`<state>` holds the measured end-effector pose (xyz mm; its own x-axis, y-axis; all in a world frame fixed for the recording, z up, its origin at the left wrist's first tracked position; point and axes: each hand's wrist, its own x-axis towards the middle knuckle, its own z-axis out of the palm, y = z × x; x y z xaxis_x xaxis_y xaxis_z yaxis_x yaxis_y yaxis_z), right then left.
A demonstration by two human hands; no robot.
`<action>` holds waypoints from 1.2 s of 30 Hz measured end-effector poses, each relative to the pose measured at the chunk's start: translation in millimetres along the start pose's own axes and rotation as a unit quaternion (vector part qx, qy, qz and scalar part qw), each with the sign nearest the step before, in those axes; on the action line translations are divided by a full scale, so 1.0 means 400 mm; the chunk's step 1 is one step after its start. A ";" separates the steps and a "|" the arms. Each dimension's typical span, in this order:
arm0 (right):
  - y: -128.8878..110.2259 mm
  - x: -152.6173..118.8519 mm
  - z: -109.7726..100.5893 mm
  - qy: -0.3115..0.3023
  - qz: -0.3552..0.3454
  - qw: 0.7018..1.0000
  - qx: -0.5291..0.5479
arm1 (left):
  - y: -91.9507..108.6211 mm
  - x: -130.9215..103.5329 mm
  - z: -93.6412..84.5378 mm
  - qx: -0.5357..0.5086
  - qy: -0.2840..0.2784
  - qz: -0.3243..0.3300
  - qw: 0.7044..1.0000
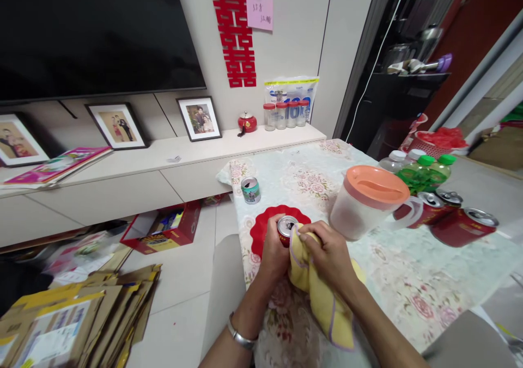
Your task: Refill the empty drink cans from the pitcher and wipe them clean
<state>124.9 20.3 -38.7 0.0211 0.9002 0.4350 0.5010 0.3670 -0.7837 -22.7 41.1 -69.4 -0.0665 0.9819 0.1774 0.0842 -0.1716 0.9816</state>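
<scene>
Beside the left edge of the flower-patterned surface [408, 286], a person's left hand [274, 251] has its grip wrapped around a red drink can [287, 225], while the right hand [330, 253] grasps a bunched yellow cloth [321, 302] with purple trim against the can's top rim. The left hand's low hold appears to steady the can and leave its top within the cloth's reach. A red scalloped plate [258, 227] lies beyond the can; whether the two touch cannot be told. Dark tab openings show in the held can and in a small teal can [250, 191] toward the far left corner, their contents hidden. Right of the cloth stands a translucent pitcher [347, 213] under an orange lid, its contents unclear through the frosted wall. Toward the right edge, red cans [466, 227] cluster near green-capped bottles [420, 166], seemingly grouped to leave elbow room. Red-lidded glass jars [281, 117] line the cabinet [196, 158], no contents discernible.
</scene>
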 end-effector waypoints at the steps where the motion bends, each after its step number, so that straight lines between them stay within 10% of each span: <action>1: 0.009 -0.001 0.002 0.016 0.026 0.999 0.014 | -0.001 0.000 0.001 0.001 0.003 0.001 1.000; 7: 0.053 0.029 0.045 0.088 0.102 0.987 0.088 | -0.010 0.015 0.006 0.011 0.017 0.023 1.000; 24: 0.146 0.085 0.137 -0.032 0.020 0.999 0.009 | -0.019 0.083 -0.041 0.073 -0.073 -0.009 0.995; 36: 0.123 0.041 0.097 0.048 -0.029 0.996 0.066 | -0.039 0.071 -0.021 0.113 -0.045 0.025 0.992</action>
<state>116.3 62.3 -87.5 0.0812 0.8518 0.5175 0.3861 0.4518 -0.8042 -34.3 70.9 -78.9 0.0322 0.9774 0.2089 0.3075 -0.2086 0.9284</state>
